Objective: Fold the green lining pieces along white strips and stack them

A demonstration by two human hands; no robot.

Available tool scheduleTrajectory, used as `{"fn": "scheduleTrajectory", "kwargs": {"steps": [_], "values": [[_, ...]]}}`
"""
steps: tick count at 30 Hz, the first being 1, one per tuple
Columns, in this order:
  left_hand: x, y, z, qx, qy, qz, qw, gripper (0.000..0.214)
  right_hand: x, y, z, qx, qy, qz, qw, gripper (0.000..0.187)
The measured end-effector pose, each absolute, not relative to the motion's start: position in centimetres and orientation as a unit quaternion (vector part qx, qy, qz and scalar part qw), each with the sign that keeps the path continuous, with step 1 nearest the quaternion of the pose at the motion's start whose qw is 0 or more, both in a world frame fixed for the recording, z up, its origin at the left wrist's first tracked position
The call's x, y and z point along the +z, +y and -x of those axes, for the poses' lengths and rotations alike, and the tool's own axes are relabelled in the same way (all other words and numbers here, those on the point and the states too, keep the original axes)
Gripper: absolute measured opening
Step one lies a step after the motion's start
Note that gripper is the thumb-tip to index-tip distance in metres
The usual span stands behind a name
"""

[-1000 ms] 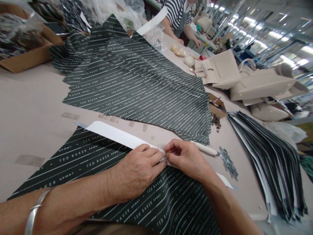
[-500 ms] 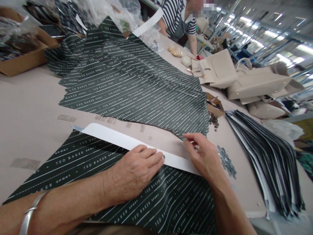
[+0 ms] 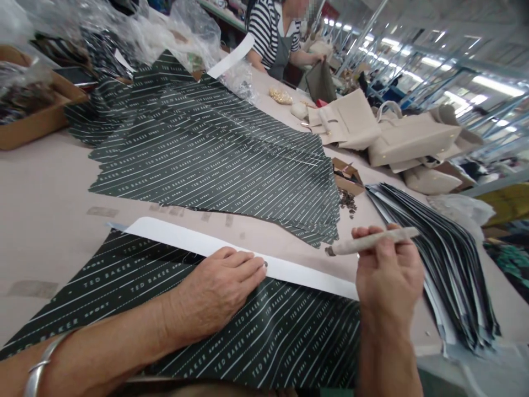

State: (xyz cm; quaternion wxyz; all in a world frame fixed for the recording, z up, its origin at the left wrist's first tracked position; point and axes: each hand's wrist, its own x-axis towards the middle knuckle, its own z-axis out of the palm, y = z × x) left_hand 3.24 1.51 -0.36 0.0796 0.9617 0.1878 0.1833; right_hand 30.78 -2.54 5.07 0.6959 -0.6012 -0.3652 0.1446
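Note:
My left hand presses down on a long white strip, its fingers bent close together and its thumb hidden. A small dark round piece shows at the fingertips. The strip lies along the upper edge of a dark green striped fabric piece with printed lettering. My right hand is raised beyond the strip's right end, fingers closed around a pale pen-like stick. Its dark tip points left, apart from the strip and fabric.
More printed fabric pieces lie ahead in a layered pile. Dark strips are stacked at right, near beige bags and a small cardboard box. A larger box sits at left. Another person stands across the table.
My right hand has lifted from the strip's right end and moved right, bringing the pale stick into view. My left hand stays on the strip. The view has shifted slightly.

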Motion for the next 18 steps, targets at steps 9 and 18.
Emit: {"fn": "scheduleTrajectory", "kwargs": {"steps": [9, 18], "values": [[-0.5, 1.5, -3.2, 0.209, 0.184, -0.957, 0.081, 0.028, 3.8, -2.3, -23.4, 0.432, -0.105, 0.420, 0.791, 0.057], [-0.3, 1.6, -3.5, 0.194, 0.185, -0.961, 0.066, 0.028, 2.7, -1.6, -23.4, 0.425, -0.128, 0.408, 0.797, 0.053]]}}
